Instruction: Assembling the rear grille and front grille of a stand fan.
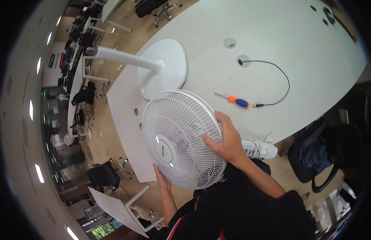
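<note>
Both of my hands hold a white fan head (pixel 181 140), tilted with its round wire grille toward the upper left. My right hand (pixel 228 140) is closed over the right rim of the grille, thumb on the wires. From below, my left hand (pixel 163 180) supports the lower left rim; some of its fingers are hidden by the cage. Behind the grille, the white motor housing (pixel 268 151) sticks out to the right, with a bundled white cord (pixel 253 147) against it. A white fan stand (pixel 129 57) with a flat round base (pixel 175 52) stands upright on the table, apart from the fan head.
The pale table (pixel 217 24) carries an orange and blue screwdriver (pixel 238 101) and a thin black cable (pixel 288 80) coming from a round cable hole (pixel 243 61). An office chair (pixel 313 152) with dark cloth on it stands at right. More desks and chairs (pixel 103 176) lie to the left.
</note>
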A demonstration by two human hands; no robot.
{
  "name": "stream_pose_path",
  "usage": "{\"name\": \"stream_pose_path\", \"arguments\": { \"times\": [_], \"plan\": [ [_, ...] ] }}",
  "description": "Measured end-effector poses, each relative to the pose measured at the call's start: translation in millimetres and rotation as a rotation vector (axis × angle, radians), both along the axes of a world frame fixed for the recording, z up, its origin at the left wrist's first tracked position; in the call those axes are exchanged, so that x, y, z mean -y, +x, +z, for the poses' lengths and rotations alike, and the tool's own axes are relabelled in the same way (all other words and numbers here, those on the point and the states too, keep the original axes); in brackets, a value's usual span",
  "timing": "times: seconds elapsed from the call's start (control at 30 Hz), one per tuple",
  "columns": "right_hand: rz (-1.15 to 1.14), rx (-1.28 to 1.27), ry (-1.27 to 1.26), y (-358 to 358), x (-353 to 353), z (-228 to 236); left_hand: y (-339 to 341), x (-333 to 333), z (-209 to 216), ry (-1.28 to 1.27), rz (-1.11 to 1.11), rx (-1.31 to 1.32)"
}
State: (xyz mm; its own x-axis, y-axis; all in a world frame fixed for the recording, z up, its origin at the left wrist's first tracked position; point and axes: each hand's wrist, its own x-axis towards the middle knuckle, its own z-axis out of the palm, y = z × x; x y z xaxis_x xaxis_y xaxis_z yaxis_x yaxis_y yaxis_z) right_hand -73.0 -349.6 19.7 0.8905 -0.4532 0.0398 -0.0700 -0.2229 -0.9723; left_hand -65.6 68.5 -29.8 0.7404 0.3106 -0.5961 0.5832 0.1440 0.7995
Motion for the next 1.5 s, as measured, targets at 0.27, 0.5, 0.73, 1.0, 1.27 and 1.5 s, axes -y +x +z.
{"name": "stream_pose_path", "arguments": {
  "times": [0.27, 0.5, 0.73, 1.0, 1.27, 1.5],
  "plan": [
    [0.025, -0.260, 0.038, 27.2, 10.3, 21.6, -5.3, 43.8, 29.8, 0.036, 0.089, 0.098],
    [-0.003, -0.363, -0.003, 42.5, 26.5, 17.9, -8.5, 47.1, 29.9, 0.094, 0.109, 0.159],
    [0.196, -0.577, -0.277, 101.4, 51.8, 25.4, 2.6, 53.4, 39.4, 0.163, 0.155, 0.124],
    [0.307, -0.650, -0.373, 130.3, 34.4, 14.4, 2.4, 66.4, 41.8, 0.139, 0.233, 0.098],
    [0.259, -0.657, -0.116, 131.3, 52.5, 5.6, 9.2, 83.8, 62.4, 0.137, 0.182, 0.155],
    [0.187, -0.654, -0.027, 120.7, 45.6, 5.0, -2.6, 43.6, 27.7, -0.238, 0.194, 0.075]
  ]
}}
